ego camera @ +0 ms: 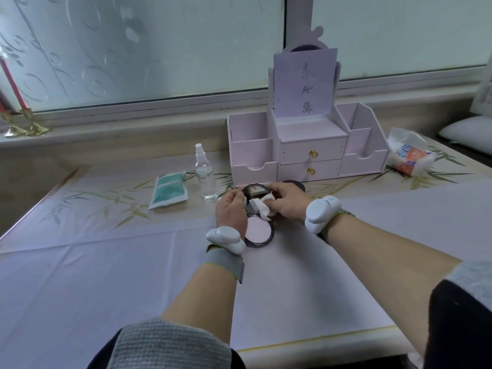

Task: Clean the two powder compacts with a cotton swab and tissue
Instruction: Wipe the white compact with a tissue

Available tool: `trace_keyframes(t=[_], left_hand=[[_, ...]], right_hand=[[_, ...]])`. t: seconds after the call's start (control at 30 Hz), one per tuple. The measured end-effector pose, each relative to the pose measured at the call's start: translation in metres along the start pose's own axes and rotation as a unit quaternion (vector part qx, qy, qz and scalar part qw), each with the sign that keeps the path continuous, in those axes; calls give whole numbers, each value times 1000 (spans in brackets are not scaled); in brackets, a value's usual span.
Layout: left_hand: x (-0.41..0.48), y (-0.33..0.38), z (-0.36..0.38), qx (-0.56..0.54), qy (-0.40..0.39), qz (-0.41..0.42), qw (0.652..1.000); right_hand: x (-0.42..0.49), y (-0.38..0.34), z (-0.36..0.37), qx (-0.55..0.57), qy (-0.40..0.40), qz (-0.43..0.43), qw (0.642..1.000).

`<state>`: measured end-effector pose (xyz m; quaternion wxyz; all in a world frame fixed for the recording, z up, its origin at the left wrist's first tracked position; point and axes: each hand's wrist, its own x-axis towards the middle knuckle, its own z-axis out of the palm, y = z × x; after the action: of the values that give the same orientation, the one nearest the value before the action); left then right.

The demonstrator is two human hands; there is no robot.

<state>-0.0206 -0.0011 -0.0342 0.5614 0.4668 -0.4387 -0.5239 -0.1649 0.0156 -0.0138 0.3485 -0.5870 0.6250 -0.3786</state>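
Fingers (274, 190) of the right hand (287, 203) pinch a folded tissue (262, 207) against the mirror (253, 190) of the open compact (259, 233); the left hand (230, 211) grips the mirror's edge beside them. Probably light, slick and fragile at the hinge, so best held by the rim.

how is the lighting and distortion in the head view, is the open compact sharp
Head view: soft, even light through the frosted window, no hard shadows; wide-angle bending curves the window sill; the open compact and tissue at centre are reasonably sharp, with no glare on its mirror.
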Motion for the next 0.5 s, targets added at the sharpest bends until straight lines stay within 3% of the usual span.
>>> trace_keyframes(t=[0.5], left_hand=[[7,-4,-2,-21,-22,-4,1000]], right_hand=[[3,-26,10,-132,26,27,991]])
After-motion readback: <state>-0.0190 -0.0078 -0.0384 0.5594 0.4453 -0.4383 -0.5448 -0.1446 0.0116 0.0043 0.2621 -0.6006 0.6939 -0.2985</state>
